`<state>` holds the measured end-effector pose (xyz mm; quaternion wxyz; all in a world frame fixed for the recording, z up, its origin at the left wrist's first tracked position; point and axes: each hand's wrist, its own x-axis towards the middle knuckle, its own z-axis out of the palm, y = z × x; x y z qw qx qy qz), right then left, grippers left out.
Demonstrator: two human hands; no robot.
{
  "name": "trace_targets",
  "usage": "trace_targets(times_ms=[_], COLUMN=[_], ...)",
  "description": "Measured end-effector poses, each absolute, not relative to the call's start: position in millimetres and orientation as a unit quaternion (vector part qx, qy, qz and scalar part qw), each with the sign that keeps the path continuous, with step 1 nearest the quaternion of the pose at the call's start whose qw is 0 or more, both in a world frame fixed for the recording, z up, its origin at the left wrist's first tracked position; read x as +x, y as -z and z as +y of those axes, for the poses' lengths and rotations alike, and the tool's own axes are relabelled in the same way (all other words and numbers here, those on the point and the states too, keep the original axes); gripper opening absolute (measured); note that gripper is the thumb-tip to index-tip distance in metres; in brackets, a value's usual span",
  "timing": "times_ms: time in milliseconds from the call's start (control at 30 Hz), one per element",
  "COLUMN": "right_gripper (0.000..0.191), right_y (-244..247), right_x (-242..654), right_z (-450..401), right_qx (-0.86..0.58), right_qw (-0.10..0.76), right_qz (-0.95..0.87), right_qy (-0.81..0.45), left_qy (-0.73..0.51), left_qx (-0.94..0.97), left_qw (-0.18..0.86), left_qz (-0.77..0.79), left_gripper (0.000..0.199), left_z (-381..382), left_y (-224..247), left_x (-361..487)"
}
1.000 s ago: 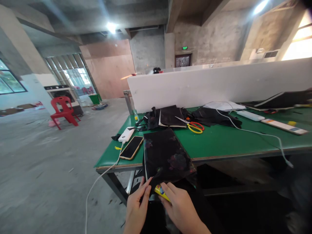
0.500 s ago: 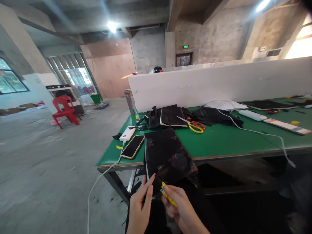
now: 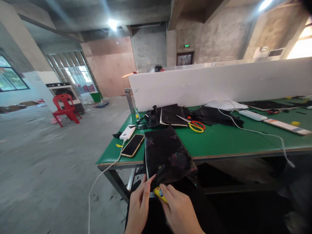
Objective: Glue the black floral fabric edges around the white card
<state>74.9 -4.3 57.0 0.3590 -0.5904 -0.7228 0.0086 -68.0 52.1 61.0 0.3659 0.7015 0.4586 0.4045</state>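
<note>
A green table (image 3: 219, 143) is filling the middle of the frame, and a dark flowered cloth (image 3: 168, 156) is hanging over its near edge at lower centre. At the bottom, the left hand (image 3: 139, 208) is pinching that cloth's lower hem, while the right hand (image 3: 179, 211) is grasping a small yellow tube (image 3: 160, 193) against it. This looks like gluing the hem; the next move calls for steady pressure along the edge.

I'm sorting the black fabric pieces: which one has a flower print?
The floral cloth hanging over the table's near edge, pinched by both hands. The piles by the scissors look plain.
</note>
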Motion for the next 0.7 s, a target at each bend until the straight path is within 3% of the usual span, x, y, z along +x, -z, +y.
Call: trace_targets(times_ms=[100, 467, 700], right_gripper=[0.033, 0.033, 0.03], right_y=[-57, -60, -60], right_x=[74, 83, 72], right_z=[-5, -2, -5], right_qx=[-0.588, -0.572, -0.565], right_qw=[0.367, 0.417, 0.48], right_qz=[-0.721, -0.676, -0.623], right_qy=[-0.001, -0.205, -0.248], left_qy=[-0.401, -0.377, -0.399], left_qx=[0.715, 0.717, 0.707], left_qw=[0.353, 0.405, 0.41], left_qz=[0.451, 0.424, 0.416], left_gripper=[0.041, 0.05, 0.052], left_z=[49, 50, 45], left_y=[-63, -67, -67], left_x=[-66, -63, -62])
